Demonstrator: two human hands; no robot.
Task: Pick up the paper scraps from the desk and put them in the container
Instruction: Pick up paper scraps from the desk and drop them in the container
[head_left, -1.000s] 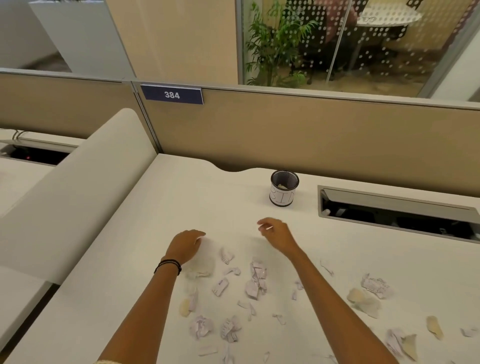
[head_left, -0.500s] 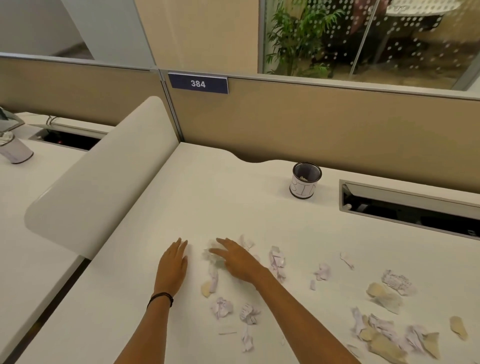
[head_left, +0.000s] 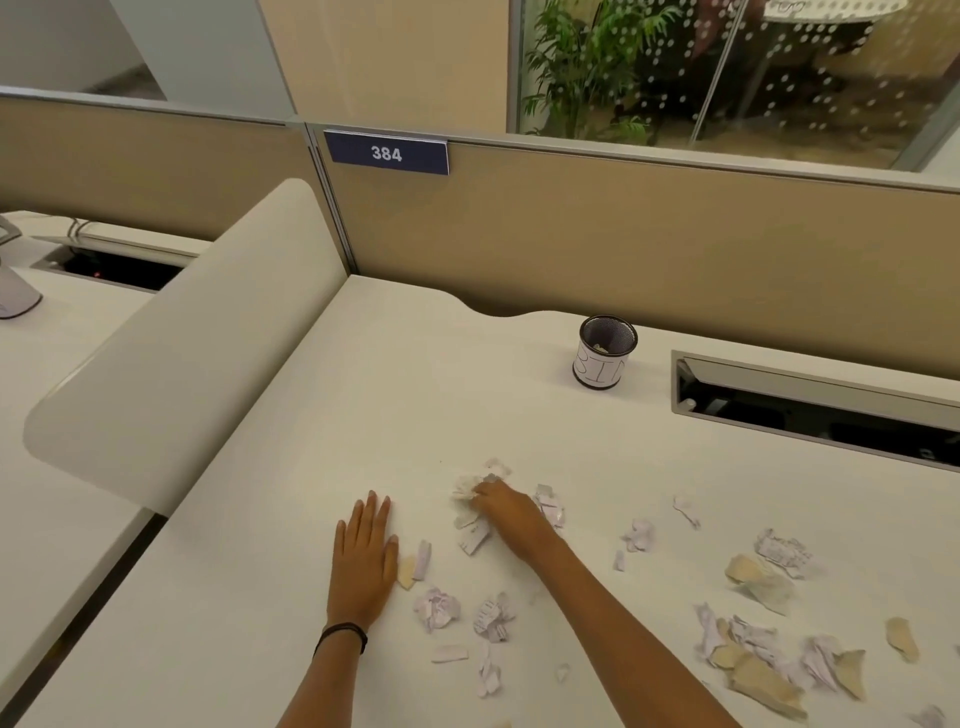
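Note:
White and tan paper scraps (head_left: 753, 644) lie scattered over the near half of the white desk (head_left: 426, 395). My right hand (head_left: 506, 512) is closed around a crumpled white scrap (head_left: 467, 487) at the left end of the mess. My left hand (head_left: 363, 556) lies flat on the desk, palm down, fingers together, just left of a tan scrap (head_left: 407, 571). The container (head_left: 602, 358), a small black mesh cup with a white paper label, stands upright near the back of the desk with some paper inside.
An open cable slot (head_left: 810, 410) is cut into the desk right of the cup. A tan partition wall (head_left: 623, 234) with the plate "384" closes off the back. A white divider panel (head_left: 182, 353) runs along the desk's left edge.
My right hand has drawn back from near the cup to the scraps and closed on a crumpled piece. My left hand has flattened onto the desk. The camera has swung left.

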